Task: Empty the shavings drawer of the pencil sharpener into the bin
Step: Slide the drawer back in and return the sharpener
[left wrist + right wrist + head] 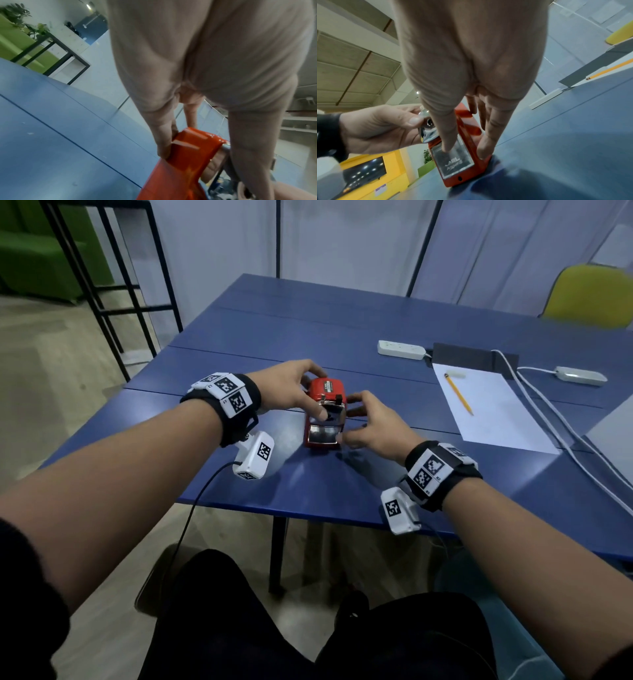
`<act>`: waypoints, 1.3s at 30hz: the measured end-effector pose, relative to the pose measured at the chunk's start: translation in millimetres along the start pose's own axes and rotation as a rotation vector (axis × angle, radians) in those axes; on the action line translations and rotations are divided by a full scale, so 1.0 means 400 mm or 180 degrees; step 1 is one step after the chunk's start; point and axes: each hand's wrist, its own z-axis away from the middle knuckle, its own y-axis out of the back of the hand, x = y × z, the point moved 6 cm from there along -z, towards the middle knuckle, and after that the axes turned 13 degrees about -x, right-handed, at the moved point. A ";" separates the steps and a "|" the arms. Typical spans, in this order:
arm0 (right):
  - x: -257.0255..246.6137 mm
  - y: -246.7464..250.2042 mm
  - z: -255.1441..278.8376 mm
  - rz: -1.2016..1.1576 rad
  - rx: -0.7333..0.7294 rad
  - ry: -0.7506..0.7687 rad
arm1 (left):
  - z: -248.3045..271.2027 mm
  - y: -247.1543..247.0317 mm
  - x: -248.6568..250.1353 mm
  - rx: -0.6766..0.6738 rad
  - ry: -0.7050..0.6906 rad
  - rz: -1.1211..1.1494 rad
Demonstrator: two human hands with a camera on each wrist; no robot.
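Observation:
A red pencil sharpener (325, 386) stands on the blue table (239, 344), its chrome front and clear shavings drawer (323, 434) facing me. My left hand (287, 392) grips its top from the left, thumb on the chrome part; the left wrist view shows fingers on the red body (192, 148). My right hand (376, 426) pinches the lower front: in the right wrist view the thumb lies on the drawer (453, 161) face and a fingertip on the red side wall (467, 129). The drawer sits inside the body. No bin shows in any view.
To the right lie a white sheet (493, 405) with a yellow pencil (459, 393), a white power strip (400, 349) and white cables (548, 419). A yellow chair (589, 296) stands at the far right, a black metal rack (120, 302) on the left floor.

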 end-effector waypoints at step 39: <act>0.374 0.620 -0.360 -0.0163 0.2122 -0.0841 | -0.523 -0.069 0.081 -0.0104 -0.0025 -0.1793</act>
